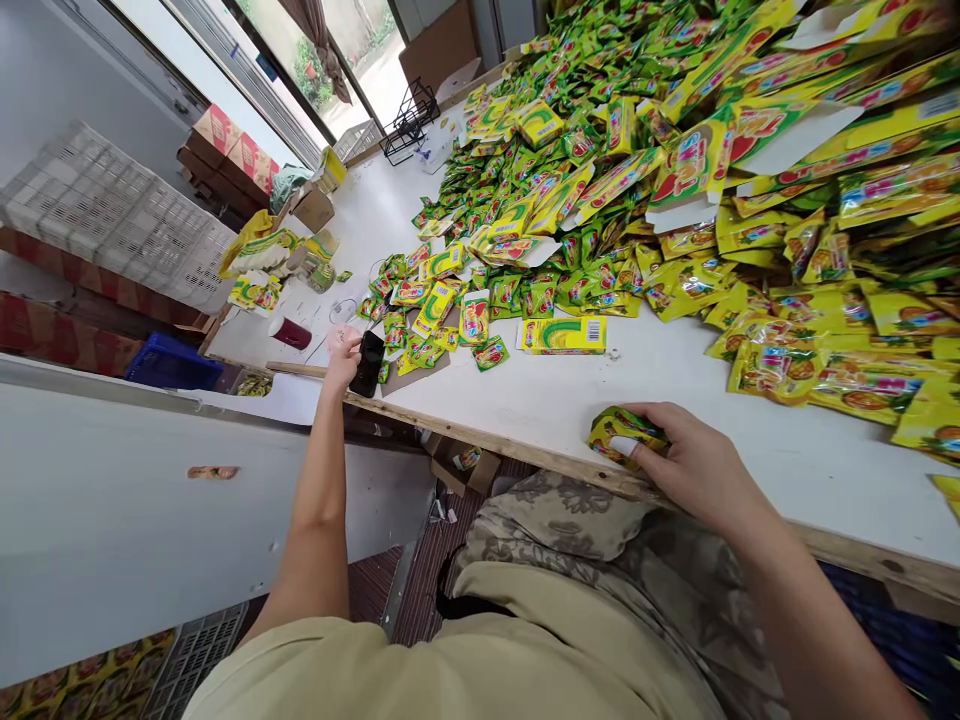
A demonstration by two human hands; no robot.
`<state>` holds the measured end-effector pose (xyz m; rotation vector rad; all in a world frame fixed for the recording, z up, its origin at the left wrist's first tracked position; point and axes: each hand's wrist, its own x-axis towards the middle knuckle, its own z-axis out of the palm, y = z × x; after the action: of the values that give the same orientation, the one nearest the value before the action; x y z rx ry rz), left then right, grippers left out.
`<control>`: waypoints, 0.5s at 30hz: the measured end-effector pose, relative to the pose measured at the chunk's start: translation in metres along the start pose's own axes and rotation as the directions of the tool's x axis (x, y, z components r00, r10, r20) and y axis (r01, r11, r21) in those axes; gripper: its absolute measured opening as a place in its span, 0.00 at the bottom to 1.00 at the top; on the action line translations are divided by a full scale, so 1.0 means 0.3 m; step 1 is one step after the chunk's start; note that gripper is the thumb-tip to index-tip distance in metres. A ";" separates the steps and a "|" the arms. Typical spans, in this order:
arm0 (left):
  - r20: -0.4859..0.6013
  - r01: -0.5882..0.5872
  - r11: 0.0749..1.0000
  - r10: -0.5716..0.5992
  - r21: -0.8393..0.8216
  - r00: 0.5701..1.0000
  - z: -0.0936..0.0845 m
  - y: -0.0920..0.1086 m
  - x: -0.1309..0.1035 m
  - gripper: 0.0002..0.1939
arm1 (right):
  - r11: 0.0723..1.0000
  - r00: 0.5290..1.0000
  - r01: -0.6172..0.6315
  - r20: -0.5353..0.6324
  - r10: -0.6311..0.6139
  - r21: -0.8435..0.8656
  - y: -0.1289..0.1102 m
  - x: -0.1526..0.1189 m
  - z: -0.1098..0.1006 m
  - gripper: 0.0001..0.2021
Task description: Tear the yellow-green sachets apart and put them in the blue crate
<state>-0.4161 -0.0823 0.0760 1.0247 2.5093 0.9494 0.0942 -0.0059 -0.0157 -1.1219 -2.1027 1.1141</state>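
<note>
My right hand (690, 465) is closed around a few yellow and green candy sachets (611, 430) at the table's front edge, thumb on top. To the left, my left arm reaches out over the table edge. There my left hand (343, 362) grips the side of a black phone (367, 365); its fingers are small in view and partly hidden. A pink round object (341, 337) lies just beyond that hand. Beside the phone are loose sachets and small yellow boxes (433, 308). A yellow box (564, 335) lies flat on the tabletop between my hands.
A big heap of green sachets (517, 160) and yellow sachets (776, 370) covers the table's far and right side, with opened boxes (690, 165) on top. A dark red cup (290, 333) lies at the left. White crates (112, 215) and a black wire rack (409, 120) stand farther off.
</note>
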 end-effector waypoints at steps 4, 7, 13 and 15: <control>-0.099 -0.047 0.998 0.052 0.051 0.994 0.014 -0.026 -0.032 0.22 | 1.000 1.000 0.000 0.003 0.001 -0.025 0.003 -0.002 0.002 0.18; -0.178 -0.117 0.985 0.139 0.129 0.974 0.026 -0.049 -0.071 0.18 | 1.000 1.000 -0.004 0.005 0.004 -0.030 0.003 -0.002 0.003 0.18; -0.238 -0.208 0.903 0.311 0.376 0.920 0.059 -0.074 -0.123 0.19 | 1.000 1.000 -0.009 0.001 0.009 -0.027 0.000 0.001 0.002 0.17; -0.231 -0.194 0.888 0.310 0.418 0.922 0.067 -0.071 -0.126 0.20 | 1.000 1.000 -0.010 0.008 0.010 -0.028 -0.001 0.001 0.002 0.18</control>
<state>-0.3908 -0.1108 0.0471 1.4605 2.9437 0.7228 0.0935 -0.0059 -0.0157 -1.1433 -2.1271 1.0989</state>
